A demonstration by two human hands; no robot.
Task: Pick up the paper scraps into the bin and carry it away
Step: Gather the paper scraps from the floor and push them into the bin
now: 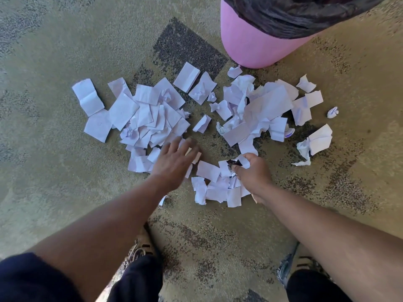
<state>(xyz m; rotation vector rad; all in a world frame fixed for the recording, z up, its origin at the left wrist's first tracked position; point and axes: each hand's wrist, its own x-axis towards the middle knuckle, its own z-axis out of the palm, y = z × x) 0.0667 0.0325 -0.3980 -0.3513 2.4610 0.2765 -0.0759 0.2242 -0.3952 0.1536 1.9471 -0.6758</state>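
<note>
**Paper everywhere, bin right there**

While both hands are down among the paper scraps (157, 118), there's decent bare carpet (54, 171) to work with: a wide clear stretch on the side of the pile away from the bin (250, 46), and more between the pile and the person's shoes (139, 249). The bin stands upright at the far edge of the mess, with one small crumpled bit lying just beside its base. Its top runs out of the shot, so I can't tell what's inside.

The scraps are white, some flat rectangles with fold creases, some torn, some balled up. They sit in two loose heaps in front of the bin, plus a smaller bunch nearer the person.

The left hand (174, 162) is blurry, fingers spread and loose over the edge of the heap farther from the bin, not gripping anything I can make out. The right hand (253, 171) has its fingers closed around a few scraps from the small bunch, with something dark pinched in too.

The bin is pink with a black bag (301, 14) folded over its rim. The carpet is tan with dark speckled patches.
</note>
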